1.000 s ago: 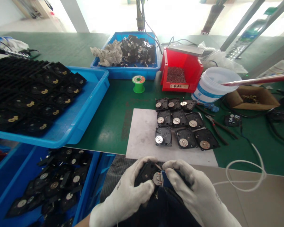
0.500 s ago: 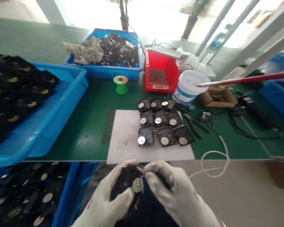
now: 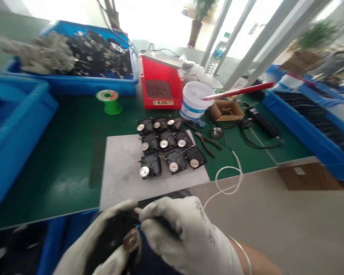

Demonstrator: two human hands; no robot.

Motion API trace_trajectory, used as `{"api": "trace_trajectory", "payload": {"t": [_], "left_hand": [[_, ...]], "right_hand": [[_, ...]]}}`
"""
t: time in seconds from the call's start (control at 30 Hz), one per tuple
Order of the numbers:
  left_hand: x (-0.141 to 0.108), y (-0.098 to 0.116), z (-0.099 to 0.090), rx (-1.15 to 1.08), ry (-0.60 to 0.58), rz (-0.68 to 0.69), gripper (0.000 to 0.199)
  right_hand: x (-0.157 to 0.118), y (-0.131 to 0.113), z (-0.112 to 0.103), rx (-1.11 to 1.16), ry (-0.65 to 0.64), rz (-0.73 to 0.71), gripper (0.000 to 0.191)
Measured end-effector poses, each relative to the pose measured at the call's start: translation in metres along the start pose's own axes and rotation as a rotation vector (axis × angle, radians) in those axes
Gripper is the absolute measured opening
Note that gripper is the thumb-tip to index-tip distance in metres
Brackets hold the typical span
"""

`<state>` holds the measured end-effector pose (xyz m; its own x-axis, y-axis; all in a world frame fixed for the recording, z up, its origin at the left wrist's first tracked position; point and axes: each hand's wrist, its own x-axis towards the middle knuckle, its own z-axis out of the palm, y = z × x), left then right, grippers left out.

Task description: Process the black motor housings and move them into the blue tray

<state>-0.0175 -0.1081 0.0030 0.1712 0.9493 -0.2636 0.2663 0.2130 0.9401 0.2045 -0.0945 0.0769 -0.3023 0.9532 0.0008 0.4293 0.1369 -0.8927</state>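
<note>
The one view is from the person's head, facing forward and steeply down, with the left hand (image 3: 94, 244) and right hand (image 3: 177, 233) close at the bottom edge. The tabletop (image 3: 74, 152) spreads across the middle distance, its front edge slanting, and a potted plant (image 3: 196, 30) stands farther off at the top. The lower left is blurred, perhaps by head motion.

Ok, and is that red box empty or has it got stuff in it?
It's got stuff in it. The red box is open at the front, and a layer of tiny brown bits shows inside.
</note>
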Motion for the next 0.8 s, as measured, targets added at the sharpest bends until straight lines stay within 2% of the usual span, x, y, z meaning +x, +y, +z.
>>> {"api": "trace_trajectory", "payload": {"t": [0.1,0.2,0.3,0.5,0.8], "left_hand": [[-0.011,0.033,-0.005,-0.06,-0.051,-0.073,0.049],[-0.003,0.046,0.005,-0.133,-0.063,-0.095,0.046],[0.002,0.045,0.009,-0.151,-0.048,-0.105,0.046],[0.0,0.04,0.007,-0.177,-0.08,-0.099,0.045],[0.002,0.038,0.006,-0.196,-0.104,-0.098,0.046]], "right_hand": [[0.001,0.017,0.003,0.083,-0.003,0.015,0.014],[0.005,0.032,0.007,0.1,-0.046,0.046,0.014],[0.006,0.036,0.01,0.07,-0.063,0.054,0.016],[0.005,0.028,0.015,0.057,0.039,0.172,0.019],[0.008,0.032,0.016,0.022,0.035,0.162,0.021]]}}
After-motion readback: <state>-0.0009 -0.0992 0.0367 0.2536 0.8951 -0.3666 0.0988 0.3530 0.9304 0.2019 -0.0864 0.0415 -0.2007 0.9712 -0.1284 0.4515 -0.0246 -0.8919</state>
